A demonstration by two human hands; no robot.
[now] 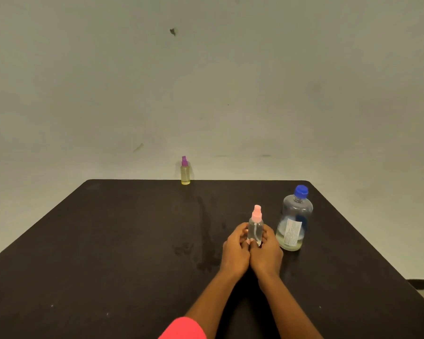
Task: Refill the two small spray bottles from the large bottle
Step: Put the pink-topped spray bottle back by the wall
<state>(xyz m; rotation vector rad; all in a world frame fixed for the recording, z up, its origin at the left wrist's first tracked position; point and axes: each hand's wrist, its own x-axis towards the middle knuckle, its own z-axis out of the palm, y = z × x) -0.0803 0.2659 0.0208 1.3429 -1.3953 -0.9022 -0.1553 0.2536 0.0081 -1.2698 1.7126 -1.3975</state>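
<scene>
left hand, right hand grip pink-top sprayer — large bottle close at 3 o'clock; purple-top sprayer at table far edge, 11 o'clock.

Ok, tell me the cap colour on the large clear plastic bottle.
Blue screw cap, clearest in the head view.

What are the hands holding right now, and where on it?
The left hand and right hand together grip the pink-topped spray bottle around its lower body. Nothing touches its pink top.

A dark table with rounded far corners stands against a plain, scuffed pale wall.
</scene>
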